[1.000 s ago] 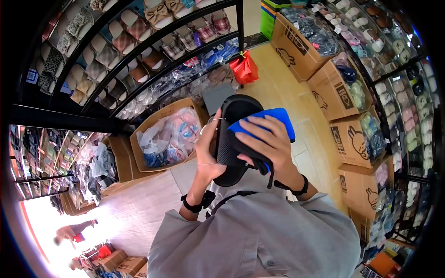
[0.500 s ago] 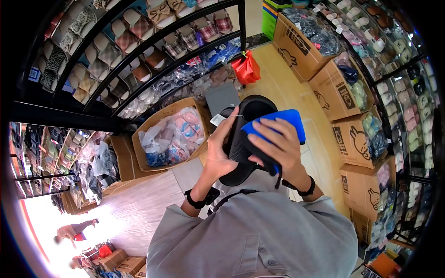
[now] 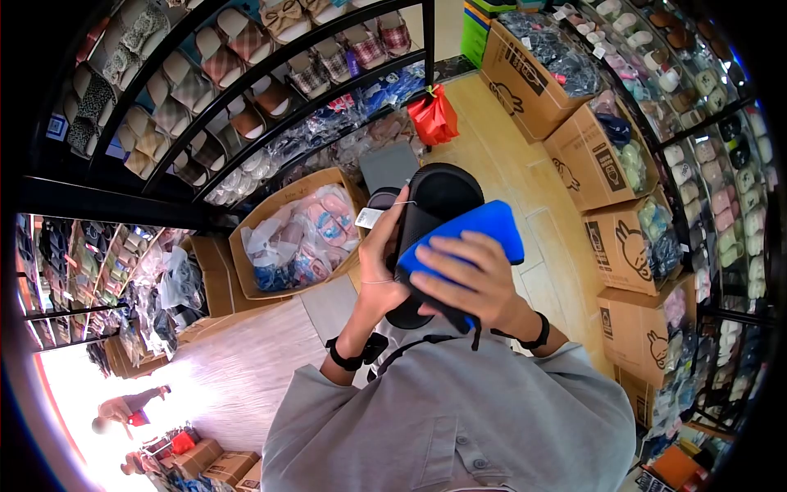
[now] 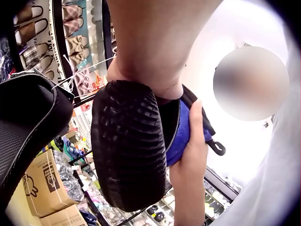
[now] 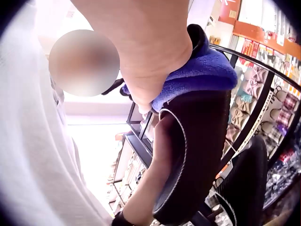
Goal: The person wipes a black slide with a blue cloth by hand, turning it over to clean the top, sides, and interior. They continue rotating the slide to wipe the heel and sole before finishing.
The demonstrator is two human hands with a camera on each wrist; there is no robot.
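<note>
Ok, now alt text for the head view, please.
A person's left hand grips a black slipper while the right hand holds a blue cloth against it. Footwear racks and cardboard boxes stand on both sides.

The black slipper (image 4: pixel 127 150) looks rubbery and ridged with a soft sheen, the blue cloth (image 5: pixel 202 70) fuzzy and matt, the shirt (image 3: pixel 459 402) matt cloth, the left carton (image 3: pixel 307 189) dull cardboard around glossy clear plastic wrappers (image 3: pixel 316 234), the red bag (image 3: pixel 433 117) shiny plastic.
</note>
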